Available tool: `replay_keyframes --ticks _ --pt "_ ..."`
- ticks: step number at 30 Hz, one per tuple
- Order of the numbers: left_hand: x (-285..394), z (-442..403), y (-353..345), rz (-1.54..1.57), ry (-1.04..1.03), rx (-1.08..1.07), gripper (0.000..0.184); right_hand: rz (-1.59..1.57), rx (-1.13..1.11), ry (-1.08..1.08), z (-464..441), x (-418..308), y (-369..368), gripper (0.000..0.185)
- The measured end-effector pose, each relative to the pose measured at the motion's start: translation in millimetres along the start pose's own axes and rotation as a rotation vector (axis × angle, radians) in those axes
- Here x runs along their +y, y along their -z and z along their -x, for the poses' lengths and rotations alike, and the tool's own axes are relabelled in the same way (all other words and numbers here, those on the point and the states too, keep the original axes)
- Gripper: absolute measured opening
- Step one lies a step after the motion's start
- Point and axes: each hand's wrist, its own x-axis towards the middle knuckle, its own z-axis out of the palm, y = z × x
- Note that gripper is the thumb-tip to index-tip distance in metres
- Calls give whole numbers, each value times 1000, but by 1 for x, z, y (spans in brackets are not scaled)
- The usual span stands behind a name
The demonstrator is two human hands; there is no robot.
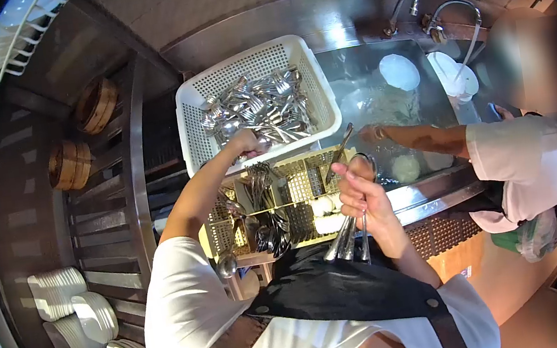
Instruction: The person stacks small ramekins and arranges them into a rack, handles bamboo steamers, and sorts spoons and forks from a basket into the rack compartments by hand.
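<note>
My left hand [248,143] reaches over the near rim of a white perforated basket [188,126], fingers curled down at a heap of metal forks and spoons [255,103]. Which piece those fingers grip is partly hidden. Close to my chest, my right hand [364,194] is closed around a bunch of metal cutlery [345,241], with handles pointing down toward my apron and one long piece sticking up. Between my arms stands a yellow divided cutlery rack [302,164], with several utensils upright in its left compartments. A spoon [227,265] juts out at its near left corner.
At right, a co-worker's hand [375,134] reaches over a water-filled sink [349,69] holding white dishes [399,72]. Two faucets [405,9] rise behind. Stacked white plates [97,317] and wooden tubs [71,164] sit on the left shelves.
</note>
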Motion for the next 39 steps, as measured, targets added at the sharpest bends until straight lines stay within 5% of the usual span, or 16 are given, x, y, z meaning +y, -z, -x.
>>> replay_keyframes --ticks 2,4,6,9,13,19,23,24,26,28,30,32,37,39 --pt "-27 6 9 155 9 -26 29 62 -13 35 0 -9 6 21" --pt "-20 44 39 -524 -54 146 25 64 -31 79 3 -20 1 20" --pt "-33 81 52 -548 -157 513 32 79 -42 120 6 -31 -10 31" --pt "-19 122 80 -752 -4 708 29 315 -24 278 -2 -39 -18 31" --pt "29 171 121 -690 -328 1229 10 522 -20 388 -23 -57 -34 23" --pt "158 246 145 -580 -1123 974 14 756 -109 620 -65 -78 -86 25" --pt "218 227 111 -104 -1392 649 16 962 -119 710 -83 -76 -88 25" --pt "221 209 107 -101 -1395 645 16 882 -125 626 -79 -75 -78 28" --pt "213 153 92 657 -1109 83 17 678 28 474 -59 -62 -65 33" --pt "188 95 68 176 -947 385 19 490 80 305 -37 -53 -39 32" --pt "149 31 38 -376 -736 207 19 457 190 270 -13 -35 -29 31" --pt "120 10 8 -594 -730 157 22 404 105 247 2 -21 -16 26" --pt "102 -2 0 -733 -778 256 20 476 127 255 7 -14 -13 20" --pt "102 13 20 -514 -685 361 14 505 81 415 1 -16 -17 18"
